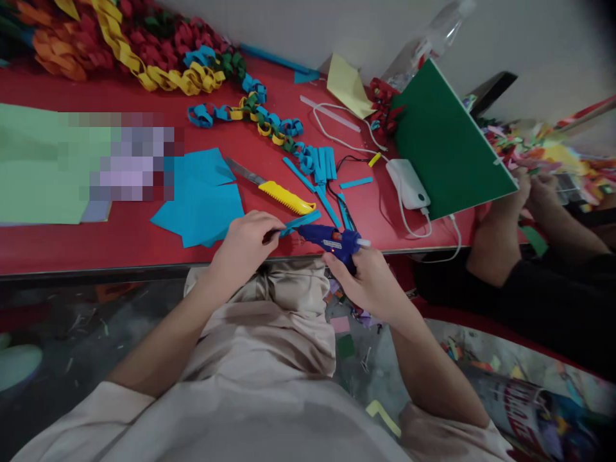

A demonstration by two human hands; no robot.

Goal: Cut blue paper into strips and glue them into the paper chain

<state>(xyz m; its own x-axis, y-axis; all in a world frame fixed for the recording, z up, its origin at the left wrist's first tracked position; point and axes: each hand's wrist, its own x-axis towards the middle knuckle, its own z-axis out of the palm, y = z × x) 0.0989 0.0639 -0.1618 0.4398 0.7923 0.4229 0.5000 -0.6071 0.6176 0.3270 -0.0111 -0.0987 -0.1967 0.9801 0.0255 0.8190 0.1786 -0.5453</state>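
Note:
A blue glue gun point(327, 239) with a white glue stick in its back is gripped by my right hand point(368, 276). Its nozzle points left, at a blue paper strip point(305, 220) near the table's front edge. My left hand point(250, 240) pinches the left end of that strip. A knife with a yellow handle point(287, 197) lies just behind the strip. Several cut blue strips point(325, 164) are behind the glue gun. Blue paper sheets point(205, 208) lie to the left of my left hand.
On the red table point(283, 83) are a paper chain point(264, 125), a heap of colored chains point(168, 38), green paper point(43, 173), a white power bank point(408, 184) with cables and an upright green board point(445, 141). Another person's hands point(534, 189) are beyond the board.

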